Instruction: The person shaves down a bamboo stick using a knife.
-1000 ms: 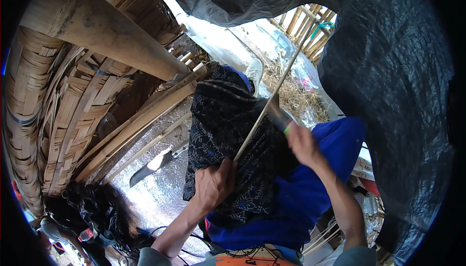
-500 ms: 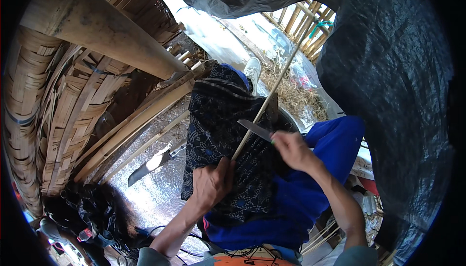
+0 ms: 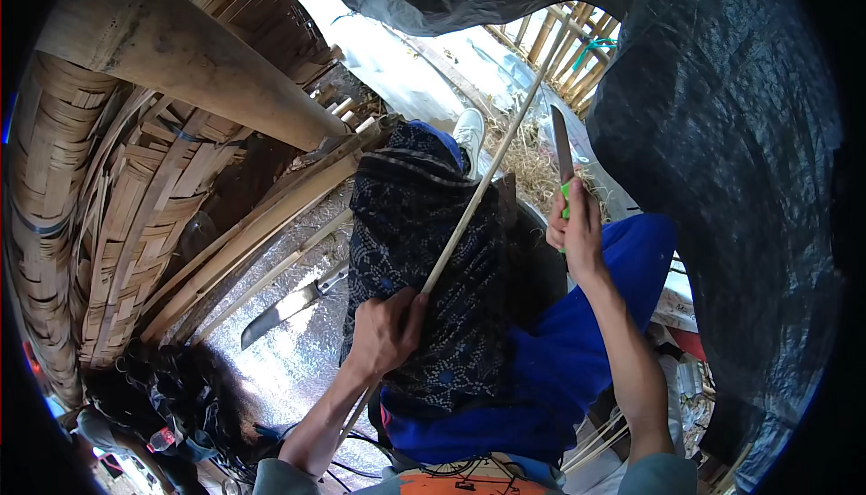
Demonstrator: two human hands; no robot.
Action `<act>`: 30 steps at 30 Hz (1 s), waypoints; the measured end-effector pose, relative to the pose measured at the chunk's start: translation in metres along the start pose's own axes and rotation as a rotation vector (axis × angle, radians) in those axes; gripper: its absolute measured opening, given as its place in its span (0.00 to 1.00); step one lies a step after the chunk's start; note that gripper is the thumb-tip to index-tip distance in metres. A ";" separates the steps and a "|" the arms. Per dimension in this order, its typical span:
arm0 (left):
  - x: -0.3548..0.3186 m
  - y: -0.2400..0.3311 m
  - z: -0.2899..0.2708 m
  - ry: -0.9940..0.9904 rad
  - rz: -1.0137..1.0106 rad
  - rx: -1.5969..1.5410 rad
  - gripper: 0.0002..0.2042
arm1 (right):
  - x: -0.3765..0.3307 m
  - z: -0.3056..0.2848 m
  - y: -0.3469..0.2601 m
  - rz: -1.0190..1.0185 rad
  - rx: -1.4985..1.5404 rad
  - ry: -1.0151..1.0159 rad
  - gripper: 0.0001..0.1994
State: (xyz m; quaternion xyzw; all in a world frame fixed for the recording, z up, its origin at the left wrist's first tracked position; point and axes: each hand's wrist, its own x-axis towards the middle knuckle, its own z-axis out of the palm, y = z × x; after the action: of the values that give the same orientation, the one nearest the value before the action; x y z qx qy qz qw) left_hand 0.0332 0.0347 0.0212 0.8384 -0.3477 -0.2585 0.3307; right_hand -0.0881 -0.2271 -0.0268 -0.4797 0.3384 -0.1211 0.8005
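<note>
A long thin bamboo strip (image 3: pixel 483 185) slants across my lap from lower left to upper right. My left hand (image 3: pixel 388 331) is closed round its lower part, and its tail shows below along my forearm. In my right hand (image 3: pixel 577 229) is a knife (image 3: pixel 562 145) with a green handle, its blade pointing up and away. The blade stands apart from the strip, to the right of it. Under the strip a dark patterned cloth (image 3: pixel 424 242) covers my leg.
A larger knife (image 3: pixel 280 314) lies on the shiny floor to the left. Woven bamboo panels (image 3: pixel 135 215) and a thick bamboo pole (image 3: pixel 189 53) stand at the left. Black plastic sheeting (image 3: pixel 722 134) hangs at the right. Dry shavings (image 3: pixel 523 166) lie ahead near my shoe (image 3: pixel 469 134).
My right hand has swung the knife off the strip, forward and to the right, turning the blade upward. The strip now shows below my left hand, which still grips it.
</note>
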 end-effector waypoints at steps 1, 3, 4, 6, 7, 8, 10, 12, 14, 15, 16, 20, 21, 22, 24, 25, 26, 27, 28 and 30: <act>0.001 0.001 -0.003 -0.013 -0.006 -0.005 0.11 | 0.003 0.007 0.010 -0.122 -0.419 -0.072 0.22; 0.001 -0.003 -0.008 -0.021 -0.036 -0.013 0.11 | -0.009 0.030 0.028 -0.359 -0.833 -0.296 0.22; 0.001 -0.006 -0.008 -0.030 -0.067 -0.027 0.11 | -0.009 0.031 0.023 -0.249 -0.796 -0.304 0.21; 0.002 -0.008 -0.010 -0.035 -0.069 -0.049 0.11 | -0.002 0.022 0.017 0.015 -0.441 -0.173 0.20; -0.001 -0.006 -0.012 -0.042 -0.075 -0.067 0.11 | 0.002 0.009 0.015 0.171 -0.122 -0.038 0.19; 0.001 0.001 -0.010 -0.044 -0.069 -0.076 0.11 | 0.006 -0.006 0.013 0.013 0.074 0.029 0.16; 0.006 0.003 -0.009 -0.038 -0.062 -0.093 0.12 | 0.000 0.017 0.029 -0.177 -0.350 -0.083 0.18; 0.004 -0.002 -0.010 -0.041 -0.056 -0.085 0.12 | -0.003 0.031 0.048 -0.851 -0.896 -0.063 0.19; 0.001 -0.007 -0.013 -0.034 -0.067 -0.072 0.12 | -0.001 0.020 0.015 -0.370 -0.488 -0.047 0.18; 0.002 -0.005 -0.013 -0.032 -0.070 -0.071 0.12 | -0.003 0.017 -0.002 0.107 -0.086 -0.020 0.18; 0.002 -0.004 -0.012 -0.031 -0.074 -0.069 0.12 | -0.005 0.021 0.000 0.112 -0.089 -0.023 0.18; 0.005 -0.002 -0.011 -0.052 -0.087 -0.077 0.12 | -0.014 0.036 0.023 -0.198 -0.783 -0.206 0.21; 0.006 -0.002 -0.011 -0.059 -0.089 -0.092 0.12 | -0.008 0.025 0.024 -0.323 -0.801 -0.161 0.20; 0.001 -0.003 -0.013 -0.053 -0.111 -0.093 0.12 | -0.007 0.024 0.009 -0.117 -0.482 -0.100 0.20; 0.004 -0.001 -0.011 -0.022 -0.099 -0.089 0.14 | -0.003 0.029 -0.011 -0.006 -0.064 0.150 0.23; 0.006 0.001 -0.010 0.001 -0.070 -0.093 0.15 | -0.007 0.032 -0.006 -0.005 -0.064 0.154 0.23; 0.004 0.002 -0.008 -0.003 -0.069 -0.094 0.15 | -0.013 0.037 0.003 -0.081 -0.432 -0.039 0.22; 0.003 0.001 -0.006 0.007 -0.073 -0.079 0.15 | -0.018 0.038 0.011 -0.156 -0.798 -0.235 0.20; 0.002 0.000 -0.004 0.017 -0.077 -0.064 0.15 | -0.020 0.036 0.014 -0.073 -0.804 -0.240 0.20; 0.002 -0.009 -0.007 0.008 -0.073 -0.064 0.14 | -0.007 0.021 0.000 -0.017 -0.549 -0.159 0.18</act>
State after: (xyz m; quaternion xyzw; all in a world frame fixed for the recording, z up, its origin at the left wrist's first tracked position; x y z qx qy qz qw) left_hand 0.0427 0.0406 0.0190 0.8405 -0.3071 -0.2782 0.3490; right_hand -0.0796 -0.2088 -0.0168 -0.6893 0.2906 0.0065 0.6636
